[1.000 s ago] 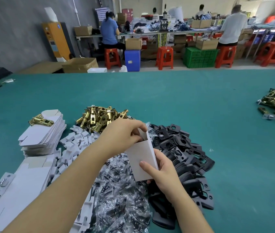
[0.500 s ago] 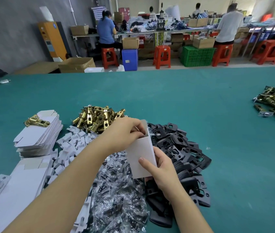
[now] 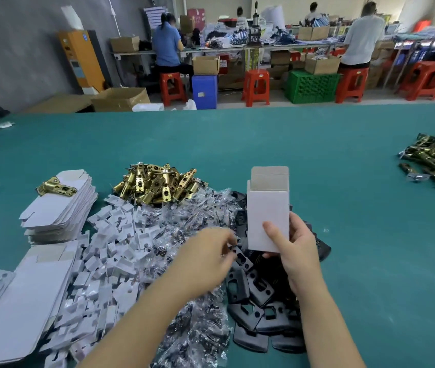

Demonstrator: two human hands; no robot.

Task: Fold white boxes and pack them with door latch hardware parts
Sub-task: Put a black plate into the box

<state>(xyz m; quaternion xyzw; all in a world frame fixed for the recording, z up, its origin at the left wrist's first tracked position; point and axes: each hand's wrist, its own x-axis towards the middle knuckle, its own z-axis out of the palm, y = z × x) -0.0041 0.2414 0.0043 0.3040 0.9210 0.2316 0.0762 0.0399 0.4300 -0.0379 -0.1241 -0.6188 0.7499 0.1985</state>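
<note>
My right hand [image 3: 297, 251] grips a folded white box [image 3: 267, 211] from below and holds it upright, with its top flap standing open. My left hand [image 3: 203, 261] is blurred, low over the edge of the pile of black plates [image 3: 259, 290]. Its curled fingertips are at one plate, and the blur hides whether they hold it. Small clear bags of screws [image 3: 197, 328] lie under my left forearm. Behind them sits a heap of brass latches [image 3: 158, 184].
White card inserts [image 3: 115, 251] lie left of the bags. Two stacks of flat white boxes [image 3: 57, 211] [image 3: 20, 301] lie at the far left, with one brass latch [image 3: 57, 187] on the rear stack. More latches [image 3: 434, 166] lie at the right of the green table [image 3: 344, 235]. People work at benches beyond.
My left hand has left the box's top and dropped to the black plates. My right hand has turned the box upright and shifted it to the right, its flap now open.
</note>
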